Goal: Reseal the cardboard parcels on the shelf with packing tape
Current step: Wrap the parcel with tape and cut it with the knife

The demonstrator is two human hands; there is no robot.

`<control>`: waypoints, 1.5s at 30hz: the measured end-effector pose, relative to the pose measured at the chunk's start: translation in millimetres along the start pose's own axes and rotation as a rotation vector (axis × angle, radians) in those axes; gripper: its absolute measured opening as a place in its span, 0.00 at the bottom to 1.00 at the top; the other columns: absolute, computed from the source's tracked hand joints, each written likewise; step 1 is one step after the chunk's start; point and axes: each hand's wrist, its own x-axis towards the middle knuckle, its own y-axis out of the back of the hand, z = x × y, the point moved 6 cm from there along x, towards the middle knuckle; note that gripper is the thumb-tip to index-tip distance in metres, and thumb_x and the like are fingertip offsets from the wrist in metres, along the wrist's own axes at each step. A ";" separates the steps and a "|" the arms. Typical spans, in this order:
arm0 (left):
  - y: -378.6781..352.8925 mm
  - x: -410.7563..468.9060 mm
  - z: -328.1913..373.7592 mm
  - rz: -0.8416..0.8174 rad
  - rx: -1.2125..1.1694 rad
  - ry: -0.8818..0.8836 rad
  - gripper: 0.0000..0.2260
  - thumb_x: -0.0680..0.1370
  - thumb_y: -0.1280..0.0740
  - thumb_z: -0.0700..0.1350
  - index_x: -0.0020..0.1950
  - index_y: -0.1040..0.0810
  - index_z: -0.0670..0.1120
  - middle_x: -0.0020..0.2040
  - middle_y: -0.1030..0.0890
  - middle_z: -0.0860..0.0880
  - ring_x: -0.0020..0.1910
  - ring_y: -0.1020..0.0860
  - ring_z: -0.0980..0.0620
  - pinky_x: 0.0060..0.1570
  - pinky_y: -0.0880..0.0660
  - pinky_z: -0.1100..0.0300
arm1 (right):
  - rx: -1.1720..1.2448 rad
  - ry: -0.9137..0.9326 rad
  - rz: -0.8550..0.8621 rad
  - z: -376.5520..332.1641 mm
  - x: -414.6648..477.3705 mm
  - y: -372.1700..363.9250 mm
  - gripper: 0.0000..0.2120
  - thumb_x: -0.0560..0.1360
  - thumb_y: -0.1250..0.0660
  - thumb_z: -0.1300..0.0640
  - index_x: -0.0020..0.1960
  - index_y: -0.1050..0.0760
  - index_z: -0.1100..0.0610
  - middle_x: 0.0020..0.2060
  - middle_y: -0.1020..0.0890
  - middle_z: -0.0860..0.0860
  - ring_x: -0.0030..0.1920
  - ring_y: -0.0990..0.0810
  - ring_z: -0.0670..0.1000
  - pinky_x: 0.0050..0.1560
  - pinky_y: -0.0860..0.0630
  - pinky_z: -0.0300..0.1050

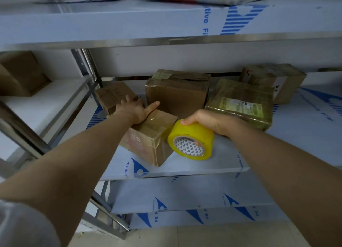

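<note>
A person's left grip (135, 110) lies flat, fingers straight, on top of a small taped box (148, 141) at the near edge of a steel shelf (222, 161) covered in blue-printed protective film, while the right grip (209, 121) curls round a yellow roll of tape (190, 133) just right of that box. More cardboard parcels (177, 96) sit farther back on the same shelf; pale floor tiles (222, 235) show below.
</note>
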 end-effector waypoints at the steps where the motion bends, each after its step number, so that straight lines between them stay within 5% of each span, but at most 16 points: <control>1: 2.9 3.0 -5.1 0.032 -0.060 -0.016 0.38 0.74 0.58 0.72 0.71 0.32 0.49 0.70 0.36 0.37 0.67 0.35 0.37 0.63 0.36 0.45 | -0.017 -0.002 0.002 0.8 -0.2 0.7 0.11 0.75 0.33 0.48 0.47 0.21 0.55 0.42 0.17 0.55 0.43 0.18 0.55 0.54 0.23 0.51; 4: 7.6 9.5 -20.2 0.136 -0.258 0.048 0.25 0.82 0.52 0.60 0.62 0.27 0.42 0.61 0.28 0.37 0.53 0.27 0.41 0.54 0.32 0.51 | -0.026 -0.006 0.018 2.7 0.3 2.0 0.14 0.75 0.33 0.46 0.50 0.21 0.57 0.43 0.17 0.56 0.43 0.18 0.55 0.53 0.23 0.50; 7: 15.3 1.6 -2.6 0.219 -0.067 0.101 0.19 0.83 0.50 0.52 0.61 0.27 0.40 0.59 0.27 0.38 0.58 0.28 0.39 0.58 0.32 0.47 | -0.019 0.012 0.038 1.6 1.2 3.0 0.13 0.75 0.33 0.47 0.50 0.21 0.57 0.42 0.17 0.55 0.41 0.18 0.55 0.49 0.24 0.48; 12: -12.4 -28.6 64.7 -0.071 -0.111 -0.007 0.37 0.76 0.58 0.71 0.77 0.42 0.50 0.78 0.47 0.41 0.77 0.55 0.39 0.72 0.59 0.40 | 0.020 0.038 0.034 -4.2 4.0 -1.1 0.09 0.76 0.33 0.50 0.45 0.21 0.56 0.39 0.17 0.54 0.40 0.18 0.54 0.47 0.24 0.46; 16: -12.9 -29.3 69.2 -0.033 -0.084 -0.053 0.30 0.80 0.56 0.64 0.75 0.36 0.48 0.77 0.45 0.40 0.77 0.56 0.40 0.73 0.60 0.39 | 0.052 0.034 0.042 -3.5 2.2 -2.2 0.09 0.76 0.34 0.51 0.43 0.21 0.56 0.36 0.17 0.53 0.37 0.19 0.52 0.44 0.25 0.44; 19: -13.0 -32.4 75.5 -0.034 -0.041 -0.167 0.32 0.78 0.57 0.68 0.78 0.44 0.53 0.78 0.49 0.44 0.77 0.58 0.45 0.70 0.68 0.41 | 0.080 0.037 0.041 -0.5 1.7 -2.5 0.08 0.76 0.34 0.51 0.43 0.22 0.55 0.35 0.17 0.52 0.36 0.19 0.50 0.42 0.25 0.43; 21: -12.8 -36.3 75.8 -0.152 -0.110 -0.227 0.30 0.78 0.51 0.67 0.77 0.45 0.56 0.78 0.49 0.47 0.77 0.57 0.46 0.71 0.67 0.42 | 0.100 0.023 0.047 4.0 3.7 -2.4 0.08 0.76 0.34 0.51 0.43 0.22 0.55 0.35 0.17 0.52 0.36 0.19 0.51 0.43 0.24 0.44; 23: -4.8 -41.3 68.2 -0.413 -0.351 -0.284 0.32 0.75 0.37 0.60 0.76 0.43 0.57 0.78 0.47 0.49 0.77 0.50 0.45 0.73 0.54 0.43 | 0.092 0.008 0.057 7.3 5.3 -1.7 0.09 0.76 0.33 0.50 0.45 0.22 0.56 0.39 0.17 0.54 0.39 0.18 0.52 0.46 0.24 0.46; 25: 5.7 -52.9 60.3 -0.744 -0.586 -0.296 0.48 0.62 0.26 0.52 0.77 0.47 0.57 0.77 0.46 0.48 0.74 0.41 0.43 0.70 0.39 0.45 | 0.087 -0.004 0.049 9.7 5.7 -2.5 0.10 0.75 0.33 0.49 0.46 0.22 0.56 0.42 0.17 0.55 0.41 0.18 0.54 0.48 0.24 0.47; 26: 10.7 -57.5 57.6 -0.806 -0.515 -0.313 0.54 0.58 0.23 0.51 0.78 0.51 0.58 0.78 0.49 0.48 0.75 0.44 0.41 0.71 0.40 0.44 | 0.093 -0.010 0.051 11.5 5.9 -2.3 0.10 0.75 0.33 0.49 0.46 0.22 0.56 0.43 0.17 0.56 0.43 0.19 0.54 0.50 0.24 0.48; 28: 11.6 -62.1 52.8 -0.689 -0.083 -0.321 0.60 0.57 0.21 0.58 0.77 0.59 0.60 0.78 0.62 0.49 0.76 0.61 0.42 0.72 0.53 0.39 | 0.114 -0.023 0.062 14.7 6.0 -2.5 0.10 0.75 0.33 0.49 0.48 0.23 0.57 0.46 0.17 0.57 0.46 0.19 0.56 0.54 0.24 0.50; 30: 6.6 -64.0 59.1 -0.494 0.173 -0.292 0.58 0.63 0.24 0.61 0.76 0.65 0.61 0.77 0.66 0.46 0.75 0.66 0.40 0.71 0.57 0.38 | 0.154 -0.030 0.068 17.4 6.5 -2.6 0.14 0.75 0.33 0.49 0.53 0.22 0.59 0.48 0.18 0.58 0.47 0.19 0.56 0.55 0.24 0.51; 33: -2.6 -67.0 60.0 -0.345 0.081 -0.162 0.55 0.66 0.23 0.56 0.77 0.63 0.60 0.77 0.62 0.40 0.75 0.60 0.36 0.72 0.47 0.40 | 0.161 -0.023 0.081 20.4 3.9 -7.0 0.15 0.75 0.33 0.49 0.55 0.23 0.60 0.46 0.18 0.57 0.45 0.19 0.55 0.50 0.24 0.47; 37: 7.8 -80.0 46.3 -0.024 -0.052 -0.032 0.42 0.65 0.24 0.55 0.73 0.41 0.46 0.70 0.45 0.41 0.71 0.43 0.40 0.68 0.35 0.44 | 0.210 0.013 0.132 26.6 1.0 -9.7 0.16 0.75 0.32 0.48 0.55 0.23 0.60 0.50 0.18 0.59 0.50 0.19 0.58 0.57 0.23 0.53; 40: -1.3 -97.0 46.5 0.114 -0.057 -0.171 0.27 0.72 0.30 0.55 0.68 0.31 0.47 0.63 0.32 0.43 0.61 0.28 0.43 0.64 0.31 0.45 | 0.212 0.053 0.146 26.8 -6.3 -9.7 0.14 0.74 0.31 0.47 0.49 0.22 0.58 0.48 0.17 0.59 0.49 0.18 0.59 0.57 0.23 0.54; 45: 21.3 -115.1 43.3 0.257 -0.212 -0.321 0.16 0.77 0.37 0.52 0.60 0.23 0.44 0.50 0.19 0.43 0.48 0.21 0.44 0.49 0.24 0.51 | 0.470 0.196 0.099 9.4 -23.8 -10.1 0.11 0.73 0.31 0.49 0.48 0.20 0.56 0.42 0.16 0.57 0.40 0.17 0.55 0.46 0.20 0.48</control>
